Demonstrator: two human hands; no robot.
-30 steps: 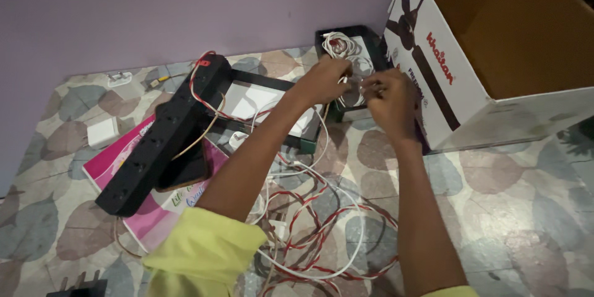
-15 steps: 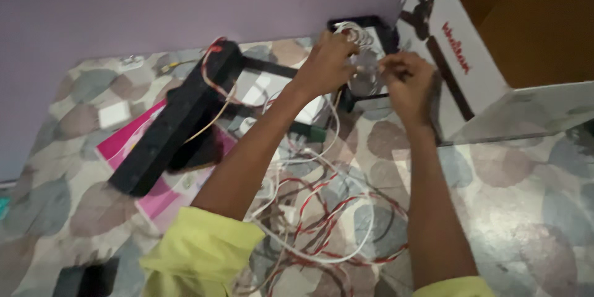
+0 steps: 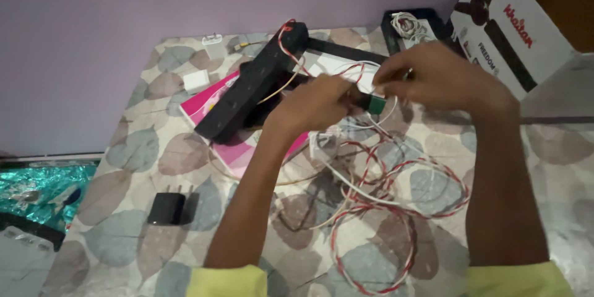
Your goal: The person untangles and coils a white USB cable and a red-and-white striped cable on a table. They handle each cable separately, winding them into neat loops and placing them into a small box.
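I see a thin white cable [image 3: 356, 180] held up between both hands near the middle of the view, over the leaf-patterned floor [image 3: 142, 148]; its slack drops towards six o'clock and loops among a red-and-white twisted wire [image 3: 396, 207] lying in coils there. My left hand [image 3: 315, 104] is curled shut around the cable, fingers folded under so I cannot make out exactly how they pinch it. My right hand [image 3: 436, 77], at three o'clock from the left, has its fingers drawn together on the same cable just above a small dark green block [image 3: 375, 104] that sits between the two hands.

At ten o'clock from the left hand a long black power strip [image 3: 250, 90] lies slanted across a flat pink box [image 3: 213, 102]. A small white square adapter [image 3: 196, 80] rests further out at ten o'clock. A black plug adapter [image 3: 166, 208] stands at seven o'clock. At one o'clock a black tray [image 3: 396, 28] holds a coiled white cord [image 3: 408, 25], beside a large white cardboard carton [image 3: 520, 43].
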